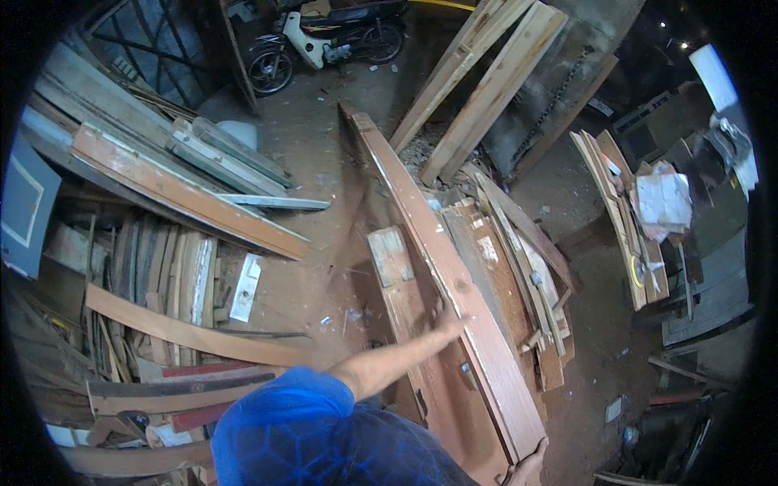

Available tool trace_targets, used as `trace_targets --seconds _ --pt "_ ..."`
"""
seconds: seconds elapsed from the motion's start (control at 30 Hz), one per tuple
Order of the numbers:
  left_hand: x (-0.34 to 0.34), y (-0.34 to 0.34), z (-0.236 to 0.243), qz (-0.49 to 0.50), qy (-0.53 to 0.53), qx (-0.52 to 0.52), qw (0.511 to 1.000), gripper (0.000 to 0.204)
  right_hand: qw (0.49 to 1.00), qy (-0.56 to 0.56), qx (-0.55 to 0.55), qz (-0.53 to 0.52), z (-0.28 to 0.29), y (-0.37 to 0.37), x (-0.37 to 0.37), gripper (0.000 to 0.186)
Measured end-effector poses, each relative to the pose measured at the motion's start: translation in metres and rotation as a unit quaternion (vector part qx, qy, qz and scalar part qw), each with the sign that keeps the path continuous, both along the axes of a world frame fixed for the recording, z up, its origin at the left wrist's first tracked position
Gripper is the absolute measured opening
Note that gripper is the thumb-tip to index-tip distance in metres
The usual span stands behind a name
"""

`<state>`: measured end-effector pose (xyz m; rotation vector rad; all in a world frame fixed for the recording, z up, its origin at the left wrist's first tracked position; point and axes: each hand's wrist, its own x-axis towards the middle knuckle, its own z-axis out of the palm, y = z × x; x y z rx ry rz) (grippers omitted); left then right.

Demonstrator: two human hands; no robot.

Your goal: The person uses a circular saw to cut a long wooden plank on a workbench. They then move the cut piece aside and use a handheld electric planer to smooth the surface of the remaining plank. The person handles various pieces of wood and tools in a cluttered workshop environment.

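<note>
A long reddish-brown wooden plank (429, 235) runs from the far middle to the lower right, its left edge marked with pale, chipped streaks. About two thirds of the way down, my left hand (448, 321) grips that left edge, the fingers reaching onto the top face. My right hand (528, 468) is closed round the plank's near end at the lower edge of the picture, partly cut off. Under and left of the plank lies a wide brown wooden surface (442, 389), with a small metal and blue object (468, 376) on it. A pale wood block (391, 256) sits at its far end.
Stacked boards (186, 186) and offcuts (162, 275) fill the left side. Tall planks (494, 89) lean at the back, near a motorcycle (324, 44). Wood scraps (519, 267) lie right of the plank. Further right, boards (620, 219) carry papers (663, 202).
</note>
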<state>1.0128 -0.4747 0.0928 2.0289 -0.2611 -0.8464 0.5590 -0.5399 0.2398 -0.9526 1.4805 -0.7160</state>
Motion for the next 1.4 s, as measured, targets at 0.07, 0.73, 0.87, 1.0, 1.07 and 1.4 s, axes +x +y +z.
trace_targets --seconds 0.07,0.73,0.87,1.0,1.07,1.4 --pt "-0.003 0.002 -0.018 0.036 -0.037 -0.012 0.999 0.113 0.999 -0.039 0.002 0.018 -0.026 0.0 0.053 0.076" --pt "0.117 0.006 -0.034 -0.06 -0.084 0.002 0.995 0.092 0.914 0.207 -0.129 0.325 -0.104 0.02 0.402 0.068" --pt "0.088 0.017 -0.016 -0.078 -0.134 -0.003 0.988 0.082 0.865 0.196 -0.237 0.396 -0.13 0.027 0.425 0.063" --pt "0.108 0.018 -0.019 -0.068 -0.137 0.013 0.988 0.074 0.851 0.152 -0.179 0.47 -0.153 0.01 0.462 0.063" --pt "0.127 0.017 -0.033 -0.059 -0.16 0.026 0.985 0.074 0.828 0.141 -0.236 0.488 -0.166 0.007 0.488 0.064" --pt "0.173 0.016 -0.084 -0.025 -0.159 -0.031 0.986 0.062 0.777 0.125 -0.356 0.504 -0.173 0.007 0.587 0.041"
